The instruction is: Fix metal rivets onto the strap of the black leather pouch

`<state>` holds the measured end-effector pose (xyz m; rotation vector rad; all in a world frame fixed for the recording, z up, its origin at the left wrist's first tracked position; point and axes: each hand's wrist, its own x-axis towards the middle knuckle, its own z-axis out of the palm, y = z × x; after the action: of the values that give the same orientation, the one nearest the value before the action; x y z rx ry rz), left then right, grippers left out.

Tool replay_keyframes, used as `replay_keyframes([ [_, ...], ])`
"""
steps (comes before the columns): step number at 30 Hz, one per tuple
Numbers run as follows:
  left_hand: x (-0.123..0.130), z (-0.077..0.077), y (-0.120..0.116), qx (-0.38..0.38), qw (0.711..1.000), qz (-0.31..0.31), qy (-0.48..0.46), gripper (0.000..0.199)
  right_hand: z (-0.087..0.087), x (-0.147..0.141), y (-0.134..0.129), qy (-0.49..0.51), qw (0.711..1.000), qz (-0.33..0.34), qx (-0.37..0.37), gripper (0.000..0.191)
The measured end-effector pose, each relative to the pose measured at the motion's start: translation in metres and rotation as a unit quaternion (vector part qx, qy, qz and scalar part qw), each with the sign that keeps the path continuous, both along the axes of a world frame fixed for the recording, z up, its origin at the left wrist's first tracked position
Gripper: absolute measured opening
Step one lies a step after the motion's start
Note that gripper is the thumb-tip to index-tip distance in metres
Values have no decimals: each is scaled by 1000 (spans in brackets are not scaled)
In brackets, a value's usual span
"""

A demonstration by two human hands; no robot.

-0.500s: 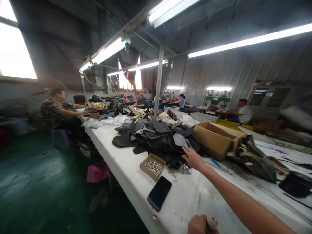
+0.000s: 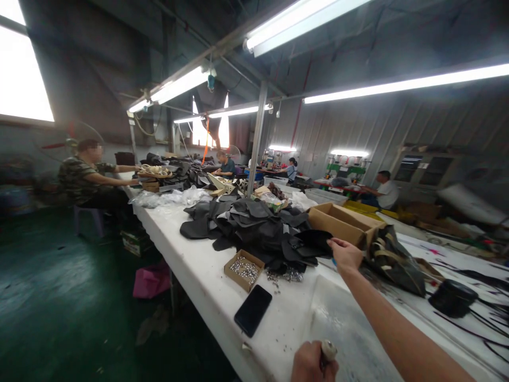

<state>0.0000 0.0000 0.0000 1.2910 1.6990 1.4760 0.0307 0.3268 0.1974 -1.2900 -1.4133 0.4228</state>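
Here, a long white table (image 2: 191,254) under tube lights — workshop, green floor. Right hand (image 2: 345,254) pinches a dark leather piece (image 2: 314,241) at the edge of the black pile (image 2: 246,225); left hand (image 2: 312,363) is fisted around a pale-tipped tool (image 2: 328,350). Phone (image 2: 253,310) and stud box (image 2: 244,269) lie nearby.

On the table (image 2: 191,265): one phone (image 2: 253,310), one small box of studs (image 2: 243,270), one large carton (image 2: 338,223) behind it, one heap of black pieces (image 2: 246,225) (too many to count). Four other people sit beyond the table.
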Motion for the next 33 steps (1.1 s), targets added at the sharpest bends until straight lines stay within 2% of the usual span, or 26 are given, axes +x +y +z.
replay_keyframes([
  [3, 1, 1, -2, 7, 1000, -2, 16, 7, 18, 33, -15, 56, 998, -7, 22, 53],
  [7, -1, 8, -6, 25, 1000, -6, 11, 5, 34, 85, -52, 114, 991, 20, 63, 58],
  [9, -3, 11, -8, 40, 999, -5, 14, 7, 33, 121, -76, 160, 985, 11, 63, 62],
  [11, -4, 13, -9, 57, 998, -9, 26, 11, 23, 163, -105, 216, 975, -17, 49, 63],
  [14, -6, 16, -10, 78, 996, -16, 41, 17, -14, 229, -162, 268, 961, -71, 15, 55],
  [18, -8, 19, -12, 87, 995, -23, 51, 20, -93, 292, -263, 294, 946, -126, -48, 43],
  [20, -9, 22, -13, 89, 994, -30, 61, 20, -129, 311, -314, 310, 935, -146, -89, 51],
  [21, -9, 23, -13, 89, 993, -33, 68, 20, -141, 317, -336, 306, 933, -154, -111, 58],
  [23, -8, 25, -13, 87, 992, -36, 78, 21, -151, 327, -372, 239, 946, -169, -141, 72],
  [24, -8, 25, -13, 85, 992, -36, 81, 21, -149, 330, -385, 169, 959, -179, -141, 77],
  [26, -7, 26, -12, 83, 992, -35, 87, 21, -133, 332, -400, -19, 975, -199, -97, 81],
  [28, -6, 25, -12, 84, 991, -34, 94, 21, -109, 329, -400, -182, 967, -178, -29, 70],
  [29, -6, 25, -12, 85, 991, -34, 97, 21, -98, 326, -394, -235, 963, -135, -11, 60],
  [31, -5, 26, -13, 87, 990, -32, 105, 21, -80, 316, -372, -294, 955, 11, -24, 43],
  [33, -5, 28, -14, 88, 990, -30, 108, 21, -71, 305, -341, -328, 927, 168, -69, 42],
])
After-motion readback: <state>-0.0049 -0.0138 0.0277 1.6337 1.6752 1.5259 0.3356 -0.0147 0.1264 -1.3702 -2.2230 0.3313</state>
